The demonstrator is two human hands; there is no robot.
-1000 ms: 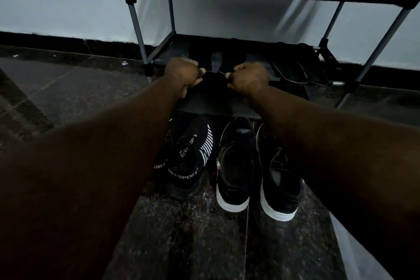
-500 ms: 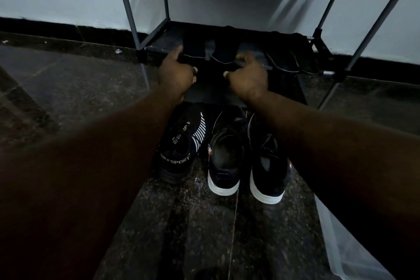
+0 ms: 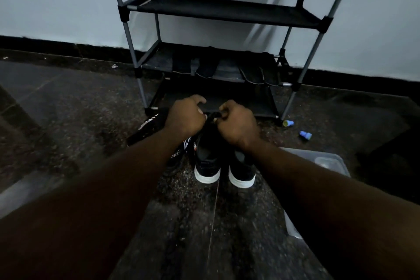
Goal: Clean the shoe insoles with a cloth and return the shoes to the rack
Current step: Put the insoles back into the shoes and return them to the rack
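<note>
Insoles (image 3: 206, 66), four of them, dark, hang over the front edge of the middle shelf of the shoe rack (image 3: 222, 11), two left of centre and two at the right end. I count three black fabric shelves on that rack. On the floor (image 3: 68, 109) just before the bottom shelf stand two black sneakers (image 3: 207, 166) with white soles, side by side, toes toward me. Left of them, partly under my left forearm, lies black striped sport footwear (image 3: 147, 126); one shoe or two, I cannot tell. My right hand (image 3: 236, 124) is over the far end of the sneakers, fingers curled round a small dark bit (image 3: 213, 118) that I cannot name in this gloom. My left hand (image 3: 185, 116) sits just beside it, fingers curled too, but whether it holds anything I cannot tell. Two small blue objects (image 3: 305, 136) lie on the floor right of the rack, and one clear plastic container (image 3: 329, 161) sits by my right arm.
</note>
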